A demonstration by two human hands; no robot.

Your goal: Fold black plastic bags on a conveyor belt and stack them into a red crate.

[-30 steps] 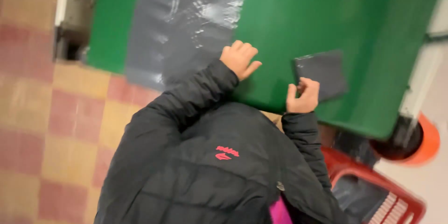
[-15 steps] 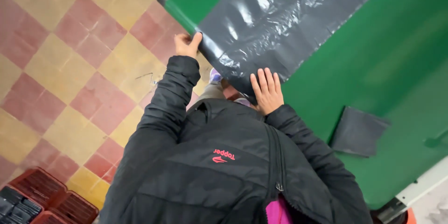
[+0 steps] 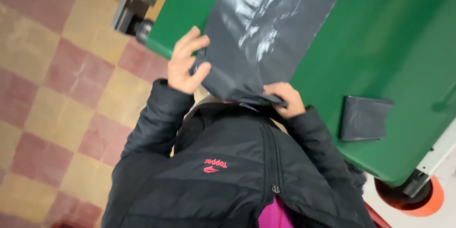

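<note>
Lying flat on a green table (image 3: 380, 52), a glossy black plastic bag (image 3: 270, 28) stretches from the far edge of the view down to the table's near edge, where its lower end is bunched and lifted slightly off the surface. The left hand (image 3: 186, 62) grasps the bag's near left corner, thumb pressed onto the plastic and fingers curled over the edge, at the rim of the table. The right hand (image 3: 285, 98) pinches the near right part of the same end, fingers closed on a fold of the plastic just above the person's chest. Both hands are thus clenched on the bag, well apart from each other along its near edge. Both arms are clothed in the sleeves of a black quilted jacket (image 3: 223, 175), which fills the lower middle of the view; a strip of pink cloth (image 3: 275, 213) shows at its open zip. To the right, on the same table and apart from the held bag, lies a folded black bag (image 3: 363, 117), flat and untouched. A grey metal roller bracket (image 3: 137, 4) sits at the table's left corner. An orange round object (image 3: 418, 199) sits below the table's right corner. The floor (image 3: 61, 90) is tiled in red and yellow squares.
</note>
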